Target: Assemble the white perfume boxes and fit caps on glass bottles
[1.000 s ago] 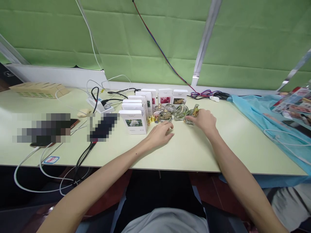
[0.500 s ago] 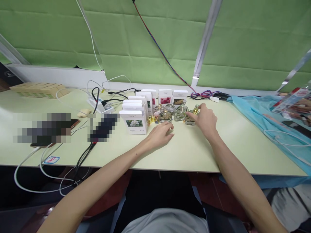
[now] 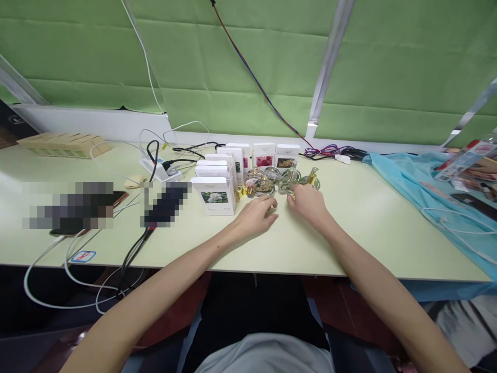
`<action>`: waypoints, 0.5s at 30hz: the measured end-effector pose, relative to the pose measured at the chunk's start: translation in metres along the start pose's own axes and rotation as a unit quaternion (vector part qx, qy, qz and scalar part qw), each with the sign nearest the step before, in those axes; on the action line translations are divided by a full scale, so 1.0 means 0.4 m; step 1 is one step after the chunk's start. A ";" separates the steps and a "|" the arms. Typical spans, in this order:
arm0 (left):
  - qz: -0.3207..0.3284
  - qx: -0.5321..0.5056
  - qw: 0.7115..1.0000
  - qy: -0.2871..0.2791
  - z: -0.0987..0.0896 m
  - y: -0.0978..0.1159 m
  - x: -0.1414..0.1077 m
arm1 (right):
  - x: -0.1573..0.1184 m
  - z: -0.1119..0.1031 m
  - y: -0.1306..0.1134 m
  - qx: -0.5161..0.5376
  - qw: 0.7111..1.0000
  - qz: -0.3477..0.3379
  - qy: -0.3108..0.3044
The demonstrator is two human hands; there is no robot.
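Note:
My left hand [image 3: 256, 215] rests on the table with loosely bent fingers and the thumb apart, holding nothing. Just beyond its fingertips stands a round glass perfume bottle [image 3: 264, 186]. My right hand [image 3: 309, 205] is low over the table, palm down, its thumb and index finger apart. Its fingers are close to the base of a clear perfume bottle [image 3: 289, 182]; whether they touch is unclear. Behind that hand, a greenish perfume bottle with a gold neck [image 3: 312, 177] is partly hidden. Several white flower-print boxes [image 3: 214, 199] stand left of and behind the bottles.
Small gold caps [image 3: 244, 191] lie beside the boxes. Phones, cables and a white power strip [image 3: 161, 168] are on the left. A yellowish carton [image 3: 64, 145] sits at the back left. Blue plastic sheeting [image 3: 407, 181] covers the right side, where another person's hand [image 3: 485, 170] shows.
My right hand has let go of the gold-necked bottle and moved left and toward me, lower on the table. That bottle now stands slightly farther back. My left hand stays in place.

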State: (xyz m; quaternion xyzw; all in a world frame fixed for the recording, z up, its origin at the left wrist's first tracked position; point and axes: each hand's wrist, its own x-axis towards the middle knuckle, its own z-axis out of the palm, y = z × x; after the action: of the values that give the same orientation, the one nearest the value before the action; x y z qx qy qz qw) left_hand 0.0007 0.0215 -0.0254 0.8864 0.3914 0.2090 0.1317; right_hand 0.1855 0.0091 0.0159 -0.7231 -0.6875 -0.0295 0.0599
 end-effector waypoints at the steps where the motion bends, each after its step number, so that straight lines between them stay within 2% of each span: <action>1: 0.001 0.001 1.000 0.000 0.000 0.000 0.000 | 0.000 0.002 -0.001 -0.008 1.000 0.004 -0.016; 15: -0.003 0.004 1.000 -0.005 0.001 0.000 0.001 | -0.003 0.008 -0.007 -0.001 0.996 -0.003 -0.087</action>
State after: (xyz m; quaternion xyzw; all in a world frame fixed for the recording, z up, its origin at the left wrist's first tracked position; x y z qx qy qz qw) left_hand 0.0012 0.0218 -0.0254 0.8869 0.3941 0.2024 0.1311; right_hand 0.1826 0.0087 0.0126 -0.7207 -0.6925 0.0328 -0.0006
